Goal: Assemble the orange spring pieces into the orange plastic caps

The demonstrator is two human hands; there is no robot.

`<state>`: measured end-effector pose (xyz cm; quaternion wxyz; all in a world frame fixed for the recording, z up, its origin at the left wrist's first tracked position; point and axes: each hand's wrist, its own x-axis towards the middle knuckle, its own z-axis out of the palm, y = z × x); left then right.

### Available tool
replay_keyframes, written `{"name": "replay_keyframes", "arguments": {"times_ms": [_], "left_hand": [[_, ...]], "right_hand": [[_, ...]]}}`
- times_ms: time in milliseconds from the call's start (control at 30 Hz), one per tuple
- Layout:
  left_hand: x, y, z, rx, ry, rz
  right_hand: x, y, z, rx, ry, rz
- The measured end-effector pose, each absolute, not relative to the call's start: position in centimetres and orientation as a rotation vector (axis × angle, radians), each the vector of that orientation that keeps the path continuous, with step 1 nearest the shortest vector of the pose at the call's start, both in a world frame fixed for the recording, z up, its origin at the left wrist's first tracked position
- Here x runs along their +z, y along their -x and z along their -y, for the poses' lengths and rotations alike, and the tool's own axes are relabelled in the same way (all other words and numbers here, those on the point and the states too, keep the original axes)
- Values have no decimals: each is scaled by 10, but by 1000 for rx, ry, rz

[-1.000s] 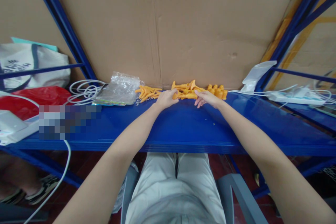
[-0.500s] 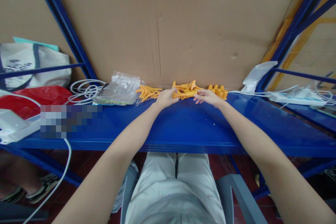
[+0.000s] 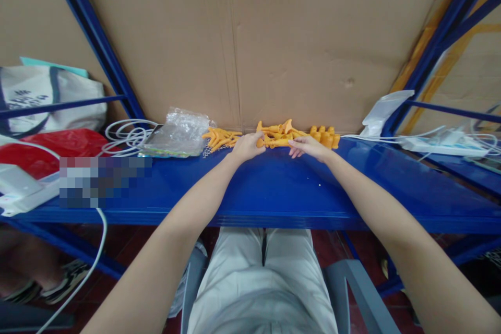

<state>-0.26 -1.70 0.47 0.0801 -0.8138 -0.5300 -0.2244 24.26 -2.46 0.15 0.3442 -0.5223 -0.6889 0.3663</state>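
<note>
Both my hands reach to the back of the blue shelf point(image 3: 274, 188). My left hand point(image 3: 248, 146) and my right hand point(image 3: 309, 145) each pinch one end of an orange plastic piece point(image 3: 278, 142) held level between them. Just behind it lies a pile of orange plastic parts point(image 3: 279, 129) against the cardboard. Another group of stubby orange parts point(image 3: 325, 136) sits right of my right hand. A cluster of thin orange pieces point(image 3: 221, 137) lies left of my left hand.
A clear plastic bag point(image 3: 176, 133) and a coiled white cable point(image 3: 127, 134) lie at the left. A red bag point(image 3: 58, 143) and a white tote point(image 3: 43, 96) sit further left. A white power strip point(image 3: 434, 145) with cables is at the right. A cardboard sheet point(image 3: 254, 42) backs the shelf.
My hands stay almost where they were. The orange piece between them shifted only slightly.
</note>
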Motion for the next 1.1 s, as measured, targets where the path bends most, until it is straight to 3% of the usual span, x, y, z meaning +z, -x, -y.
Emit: {"name": "replay_keyframes", "arguments": {"times_ms": [433,767,1100], "left_hand": [[3,2,15,-729,2432,1547],[3,1,15,-759,2438,1490],[3,3,12,-742,2440,1521]], "right_hand": [[1,-253,21,887,1261,1792],[1,-244,21,1044,1331,1765],[5,-249,26,899,1256,1839]]}}
